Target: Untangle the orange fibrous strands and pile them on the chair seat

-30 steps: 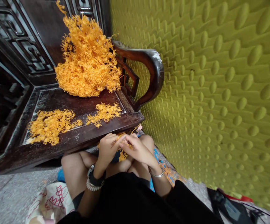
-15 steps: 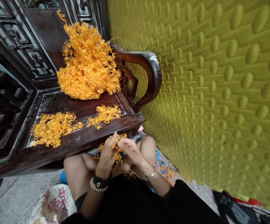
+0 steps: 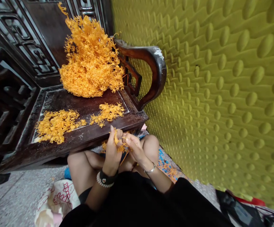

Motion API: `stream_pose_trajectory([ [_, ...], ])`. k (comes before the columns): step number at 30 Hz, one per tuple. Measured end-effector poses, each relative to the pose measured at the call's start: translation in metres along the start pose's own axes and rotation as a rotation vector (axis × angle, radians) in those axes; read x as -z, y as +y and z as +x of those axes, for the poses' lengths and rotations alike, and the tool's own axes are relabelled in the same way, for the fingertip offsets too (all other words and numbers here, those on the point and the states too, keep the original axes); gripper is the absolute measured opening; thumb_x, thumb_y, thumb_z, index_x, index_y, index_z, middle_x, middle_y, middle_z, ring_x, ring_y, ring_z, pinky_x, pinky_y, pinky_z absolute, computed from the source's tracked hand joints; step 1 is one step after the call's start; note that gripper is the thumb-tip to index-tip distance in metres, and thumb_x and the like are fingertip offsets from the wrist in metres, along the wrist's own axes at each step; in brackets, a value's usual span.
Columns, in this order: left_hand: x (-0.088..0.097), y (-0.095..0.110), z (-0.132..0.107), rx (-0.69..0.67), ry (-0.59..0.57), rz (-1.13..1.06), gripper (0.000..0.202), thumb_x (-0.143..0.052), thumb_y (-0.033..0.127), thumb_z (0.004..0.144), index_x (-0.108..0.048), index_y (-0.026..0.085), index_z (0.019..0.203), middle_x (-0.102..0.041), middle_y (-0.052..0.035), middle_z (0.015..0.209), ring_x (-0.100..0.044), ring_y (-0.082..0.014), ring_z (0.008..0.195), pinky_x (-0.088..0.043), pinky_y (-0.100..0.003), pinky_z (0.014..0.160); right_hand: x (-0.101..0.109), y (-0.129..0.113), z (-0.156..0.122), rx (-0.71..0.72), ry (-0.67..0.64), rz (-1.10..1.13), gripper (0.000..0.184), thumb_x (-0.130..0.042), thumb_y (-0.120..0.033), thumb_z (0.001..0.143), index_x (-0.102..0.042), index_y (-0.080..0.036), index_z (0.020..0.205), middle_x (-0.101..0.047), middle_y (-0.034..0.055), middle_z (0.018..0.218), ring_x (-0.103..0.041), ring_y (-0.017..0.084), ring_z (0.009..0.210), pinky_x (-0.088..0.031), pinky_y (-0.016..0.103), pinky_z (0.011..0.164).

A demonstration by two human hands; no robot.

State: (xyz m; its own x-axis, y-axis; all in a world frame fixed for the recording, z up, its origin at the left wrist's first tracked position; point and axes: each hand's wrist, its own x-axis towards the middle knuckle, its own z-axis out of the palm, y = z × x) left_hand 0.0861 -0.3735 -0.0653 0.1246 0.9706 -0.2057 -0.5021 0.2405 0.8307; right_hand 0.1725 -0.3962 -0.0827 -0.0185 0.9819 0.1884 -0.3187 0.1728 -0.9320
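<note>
Both of my hands meet above my lap, just in front of the seat edge. My left hand (image 3: 113, 152) is closed around an orange plastic strand piece (image 3: 116, 138), its thumb pointing up. Close beside it, my right hand (image 3: 135, 146) pinches the thin end of the same orange stuff between thumb and fingers. More orange strands hang below my hands and lie in my lap. On the wooden seat are a smaller orange cluster (image 3: 108, 113), a wider flat cluster (image 3: 57, 125) and a tall heap (image 3: 91, 60) of curly orange pieces.
The dark wooden chair (image 3: 80, 140) has a curved armrest (image 3: 159, 75) at its right. A yellow embossed wall (image 3: 210, 94) rises beside it. Orange scraps (image 3: 171, 170) lie on blue material on the floor; a white printed bag (image 3: 58, 201) and a black bag (image 3: 236, 211) are lower down.
My fingers have shifted slightly on the orange strands, with both hands still close together. The view has tilted a little, so the chair and heaps appear higher.
</note>
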Motion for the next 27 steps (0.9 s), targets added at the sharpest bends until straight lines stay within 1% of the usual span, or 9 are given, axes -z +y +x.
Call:
stream_pose_trajectory([
  [3, -0.003, 0.006, -0.002, -0.033, -0.042, -0.072, 0.059, -0.05, 0.067, 0.082, -0.02, 0.022, 0.056, -0.021, 0.0045, 0.057, -0.021, -0.011, 0.051, -0.033, -0.028, 0.048, -0.002, -0.003, 0.0, 0.012, -0.01, 0.0, 0.045, -0.055, -0.057, 0.082, -0.042, -0.02, 0.061, -0.04, -0.0014, 0.065, -0.035, 0.013, 0.062, -0.033, 0.027, 0.062],
  [7, -0.003, 0.011, -0.005, -0.03, -0.07, -0.083, 0.06, -0.052, 0.065, 0.081, -0.021, 0.022, 0.055, -0.019, 0.0041, 0.057, -0.019, -0.0113, 0.052, -0.031, -0.028, 0.049, -0.004, -0.01, 0.0, -0.032, -0.052, -0.044, 0.046, -0.056, -0.06, 0.081, -0.045, -0.02, 0.063, -0.04, -0.0009, 0.066, -0.036, 0.013, 0.065, -0.035, 0.027, 0.063],
  [12, 0.0, 0.018, -0.003, 0.001, -0.096, -0.131, 0.06, -0.052, 0.062, 0.084, -0.021, 0.021, 0.053, -0.018, 0.0044, 0.056, -0.017, -0.0111, 0.051, -0.031, -0.026, 0.047, -0.003, -0.011, 0.001, -0.066, -0.072, 0.026, 0.043, -0.06, -0.056, 0.08, -0.044, -0.019, 0.064, -0.038, -0.0019, 0.066, -0.033, 0.011, 0.062, -0.033, 0.026, 0.059],
  [14, 0.004, 0.023, -0.001, -0.004, -0.064, -0.167, 0.059, -0.051, 0.055, 0.088, -0.017, 0.021, 0.054, -0.015, 0.0045, 0.056, -0.018, -0.0112, 0.051, -0.032, -0.026, 0.049, 0.0, -0.014, 0.002, -0.064, -0.046, 0.104, 0.044, -0.061, -0.056, 0.08, -0.041, -0.02, 0.062, -0.034, -0.0027, 0.063, -0.031, 0.011, 0.059, -0.031, 0.026, 0.056],
  [17, 0.012, 0.028, 0.002, -0.053, -0.045, -0.157, 0.057, -0.048, 0.045, 0.093, -0.014, 0.021, 0.054, -0.014, 0.0048, 0.055, -0.019, -0.0112, 0.05, -0.033, -0.026, 0.052, 0.006, -0.023, 0.004, -0.033, 0.056, 0.185, 0.048, -0.06, -0.057, 0.08, -0.034, -0.022, 0.06, -0.027, -0.0036, 0.059, -0.028, 0.012, 0.057, -0.03, 0.027, 0.054],
  [19, 0.016, 0.029, 0.005, -0.11, -0.051, -0.072, 0.055, -0.047, 0.045, 0.093, -0.021, 0.021, 0.052, -0.02, 0.0042, 0.054, -0.024, -0.0112, 0.051, -0.033, -0.027, 0.055, 0.01, -0.029, 0.005, -0.005, 0.106, 0.144, 0.047, -0.06, -0.056, 0.08, -0.034, -0.022, 0.06, -0.028, -0.003, 0.06, -0.028, 0.012, 0.058, -0.03, 0.028, 0.055],
  [21, 0.02, 0.029, 0.011, -0.24, 0.006, 0.089, 0.053, -0.048, 0.049, 0.092, -0.03, 0.021, 0.052, -0.027, 0.0036, 0.054, -0.028, -0.0116, 0.052, -0.031, -0.027, 0.056, 0.012, -0.034, 0.006, 0.026, 0.136, 0.056, 0.046, -0.06, -0.056, 0.081, -0.037, -0.021, 0.061, -0.031, -0.0024, 0.062, -0.029, 0.012, 0.059, -0.03, 0.028, 0.057],
  [25, 0.034, 0.039, 0.034, -0.61, 0.243, 0.693, 0.047, -0.048, 0.046, 0.093, -0.04, 0.019, 0.054, -0.036, 0.003, 0.054, -0.034, -0.012, 0.053, -0.024, -0.028, 0.057, 0.017, -0.036, 0.009, 0.06, 0.201, -0.07, 0.043, -0.058, -0.055, 0.083, -0.041, -0.021, 0.064, -0.035, -0.0025, 0.064, -0.03, 0.012, 0.06, -0.029, 0.027, 0.058],
  [27, 0.041, 0.047, 0.048, -0.719, 0.322, 0.922, 0.043, -0.046, 0.041, 0.095, -0.044, 0.019, 0.057, -0.042, 0.0024, 0.056, -0.039, -0.0126, 0.056, -0.026, -0.027, 0.059, 0.021, -0.036, 0.011, 0.046, 0.241, -0.082, 0.04, -0.058, -0.052, 0.084, -0.042, -0.021, 0.065, -0.035, -0.0033, 0.062, -0.028, 0.011, 0.058, -0.027, 0.026, 0.056],
])
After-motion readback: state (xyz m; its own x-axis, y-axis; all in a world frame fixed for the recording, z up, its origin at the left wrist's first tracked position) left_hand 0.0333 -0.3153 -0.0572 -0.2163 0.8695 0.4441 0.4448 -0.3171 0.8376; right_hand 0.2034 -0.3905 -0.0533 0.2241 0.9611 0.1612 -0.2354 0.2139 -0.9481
